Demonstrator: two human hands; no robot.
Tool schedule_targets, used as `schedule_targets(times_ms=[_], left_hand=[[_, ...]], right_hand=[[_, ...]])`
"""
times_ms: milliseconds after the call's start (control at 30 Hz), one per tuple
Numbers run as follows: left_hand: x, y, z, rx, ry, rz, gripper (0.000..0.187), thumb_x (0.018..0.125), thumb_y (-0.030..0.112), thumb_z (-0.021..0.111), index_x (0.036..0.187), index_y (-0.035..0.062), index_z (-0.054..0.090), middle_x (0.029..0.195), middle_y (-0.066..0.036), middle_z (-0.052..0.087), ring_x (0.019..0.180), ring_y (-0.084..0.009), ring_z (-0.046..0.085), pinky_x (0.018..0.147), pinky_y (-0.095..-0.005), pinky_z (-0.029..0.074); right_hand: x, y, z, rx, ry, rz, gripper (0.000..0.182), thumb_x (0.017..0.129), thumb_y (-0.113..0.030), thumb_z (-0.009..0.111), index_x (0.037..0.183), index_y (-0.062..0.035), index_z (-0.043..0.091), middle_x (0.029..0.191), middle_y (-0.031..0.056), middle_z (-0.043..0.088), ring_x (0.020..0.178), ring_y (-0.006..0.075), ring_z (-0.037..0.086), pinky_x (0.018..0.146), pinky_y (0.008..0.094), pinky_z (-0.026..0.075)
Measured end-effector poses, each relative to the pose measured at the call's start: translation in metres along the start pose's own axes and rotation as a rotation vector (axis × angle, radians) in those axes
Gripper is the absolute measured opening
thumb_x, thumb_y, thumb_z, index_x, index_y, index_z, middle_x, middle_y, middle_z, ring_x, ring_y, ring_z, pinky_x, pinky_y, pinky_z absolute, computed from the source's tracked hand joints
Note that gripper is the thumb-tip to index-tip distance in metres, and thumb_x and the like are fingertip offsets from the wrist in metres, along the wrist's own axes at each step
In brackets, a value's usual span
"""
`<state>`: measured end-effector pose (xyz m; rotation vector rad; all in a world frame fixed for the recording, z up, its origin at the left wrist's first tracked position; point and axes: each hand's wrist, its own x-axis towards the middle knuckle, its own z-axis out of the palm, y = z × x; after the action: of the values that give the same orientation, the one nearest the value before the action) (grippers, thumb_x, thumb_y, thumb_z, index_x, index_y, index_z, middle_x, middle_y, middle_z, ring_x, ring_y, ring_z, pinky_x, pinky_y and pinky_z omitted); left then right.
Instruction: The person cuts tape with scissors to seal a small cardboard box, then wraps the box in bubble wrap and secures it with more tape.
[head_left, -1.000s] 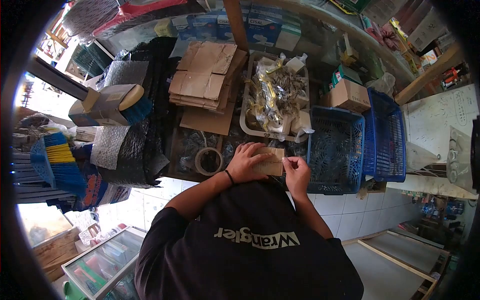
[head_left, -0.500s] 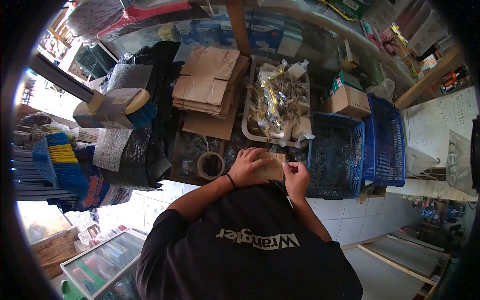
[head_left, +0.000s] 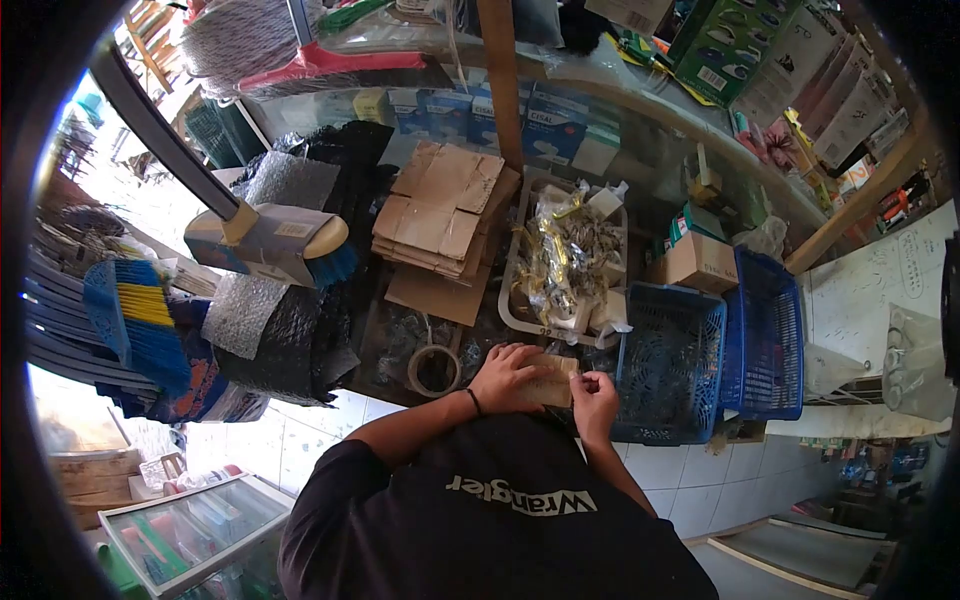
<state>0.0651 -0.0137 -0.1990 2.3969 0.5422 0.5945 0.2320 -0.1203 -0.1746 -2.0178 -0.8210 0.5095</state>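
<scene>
A small brown cardboard piece (head_left: 553, 382) lies at the counter's front edge, close to the person's chest. Across its left part rests my left hand (head_left: 508, 380), with a dark band at the wrist and its fingers spread over the cardboard. My right hand (head_left: 594, 397) pinches the right edge of the same piece between thumb and fingers. Left of the hands is a roll of tape (head_left: 434, 370). Behind them stand a stack of folded cardboard (head_left: 437, 215) and a white tray (head_left: 513, 318) heaped with plastic-wrapped gold and metal parts (head_left: 566, 262).
Two blue baskets (head_left: 674, 290) (head_left: 765, 410) stand at the right, with a small cardboard box (head_left: 697, 263) behind. Bubble wrap (head_left: 241, 315) and a wrapped brush (head_left: 265, 240) are at the left. A wooden post (head_left: 500, 85) rises behind the counter.
The view has shifted, so the counter and hands appear lower in the frame. Both hands remain on the cardboard piece, with little change in their grip.
</scene>
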Motion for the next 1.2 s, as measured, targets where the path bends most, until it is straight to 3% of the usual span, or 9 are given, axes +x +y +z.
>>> schedule_targets(times_ms=[600, 900, 1200], left_hand=[[-0.001, 0.004, -0.003, 0.013, 0.013, 0.004, 0.070, 0.055, 0.037, 0.083, 0.118, 0.0208, 0.057, 0.130, -0.009, 0.044, 0.120, -0.0326, 0.042, 0.097, -0.0493, 0.033], [-0.002, 0.001, -0.002, 0.024, -0.001, 0.004, 0.066, 0.058, 0.042, 0.079, 0.118, 0.0228, 0.057, 0.129, -0.010, 0.044, 0.120, -0.0324, 0.041, 0.097, -0.0489, 0.033], [-0.001, 0.002, 0.000, 0.065, 0.005, 0.021, 0.070, 0.059, 0.043, 0.079, 0.121, 0.0233, 0.053, 0.130, -0.009, 0.043, 0.120, -0.0325, 0.042, 0.095, -0.0495, 0.034]], right_hand=[[0.007, 0.006, 0.008, -0.021, 0.009, 0.011, 0.029, 0.078, -0.024, 0.072, 0.088, 0.0007, 0.059, 0.074, 0.0104, 0.063, 0.065, 0.0200, 0.059, 0.062, 0.0324, 0.047], [-0.007, 0.015, 0.001, 0.060, -0.097, 0.003, 0.022, 0.084, -0.020, 0.066, 0.088, 0.0011, 0.059, 0.071, 0.0077, 0.060, 0.065, 0.0158, 0.056, 0.061, 0.0300, 0.045], [-0.023, 0.020, 0.000, 0.052, -0.046, -0.016, 0.018, 0.085, -0.016, 0.064, 0.088, 0.0000, 0.058, 0.072, 0.0062, 0.059, 0.065, 0.0143, 0.055, 0.062, 0.0286, 0.045]])
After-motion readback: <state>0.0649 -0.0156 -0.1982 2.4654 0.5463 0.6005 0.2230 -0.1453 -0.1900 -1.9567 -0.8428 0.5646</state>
